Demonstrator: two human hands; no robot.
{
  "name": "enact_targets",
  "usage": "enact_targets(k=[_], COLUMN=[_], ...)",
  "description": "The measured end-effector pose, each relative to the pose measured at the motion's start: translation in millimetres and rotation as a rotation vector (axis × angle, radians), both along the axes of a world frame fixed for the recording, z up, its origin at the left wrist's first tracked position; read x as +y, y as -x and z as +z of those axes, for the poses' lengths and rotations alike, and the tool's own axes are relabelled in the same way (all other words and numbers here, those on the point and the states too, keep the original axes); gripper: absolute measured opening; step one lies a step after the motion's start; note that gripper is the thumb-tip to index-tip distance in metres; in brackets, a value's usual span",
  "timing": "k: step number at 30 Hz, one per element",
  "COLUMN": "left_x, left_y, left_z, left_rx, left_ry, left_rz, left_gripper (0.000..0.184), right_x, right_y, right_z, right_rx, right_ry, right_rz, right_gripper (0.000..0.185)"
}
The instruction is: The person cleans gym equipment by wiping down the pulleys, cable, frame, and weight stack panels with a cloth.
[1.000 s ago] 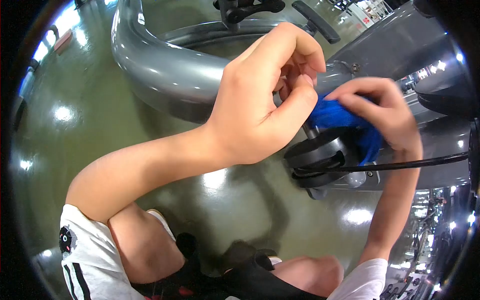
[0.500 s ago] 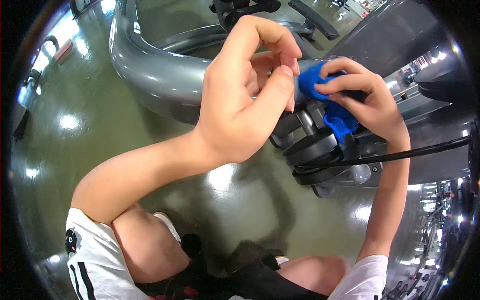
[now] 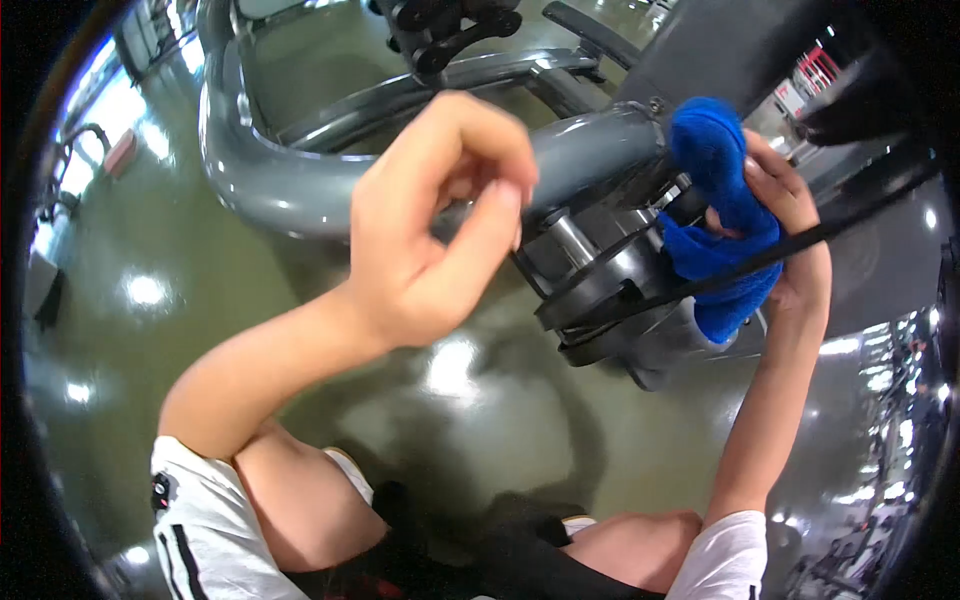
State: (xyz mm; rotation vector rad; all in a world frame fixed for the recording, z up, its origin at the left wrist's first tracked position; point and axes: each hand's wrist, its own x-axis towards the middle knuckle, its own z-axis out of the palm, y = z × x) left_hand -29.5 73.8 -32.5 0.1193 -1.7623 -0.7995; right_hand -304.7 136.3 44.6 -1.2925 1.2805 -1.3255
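With our left hand curled narrow, contents unclear, we do well to guide the blue cloth, gripped at right in our right hand, without snagging the black strap crossing before it.

Brt. indoor lt.; glare spots on glossy flr., soft shadows there too; left hand sl. blurred; fisheye distort., dk. corners.

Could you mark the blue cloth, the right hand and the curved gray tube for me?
Blue cloth (image 3: 738, 195): head view, on its middle folds.
Right hand (image 3: 793, 207): head view, near the base of the fingers.
Curved gray tube (image 3: 290, 192): head view, on its glossy side, left of the left hand (image 3: 425, 235).
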Motion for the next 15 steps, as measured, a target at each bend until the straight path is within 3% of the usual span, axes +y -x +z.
enact_targets(k=[2,3,6,7,11,12,15], left_x=[-3,1,26,23,45,49,53], left_y=[-6,-7,-13,-4,15,21,42], left_z=[9,17,19,18,20,16,12], left_rx=[-0.087,-0.155,-0.352,-0.162,-0.230,-0.263,-0.350], left_ry=[0.428,0.476,0.425,0.884,1.054,1.127,1.257], left_rz=[0.099,0.040,-0.032,-0.019,-0.044,-0.021,0.005], left_gripper=[0.014,0.014,0.015,0.016,0.009,0.007,0.005], right_x=[8,9,22,27,36,37,41], right_y=[-11,-9,-9,-13,10,14,27], right_z=[-7,-12,-18,-17,-17,-17,-18], right_rx=[-0.099,-0.143,-0.193,-0.213,-0.184,-0.192,0.066], right_ry=[-0.057,-0.048,-0.118,-0.153,-0.200,-0.194,0.075], right_rz=[0.057,0.204,0.251,0.209,0.307,0.293,-0.078], right_gripper=[0.037,0.039,0.042,0.043,0.041,0.041,0.035])
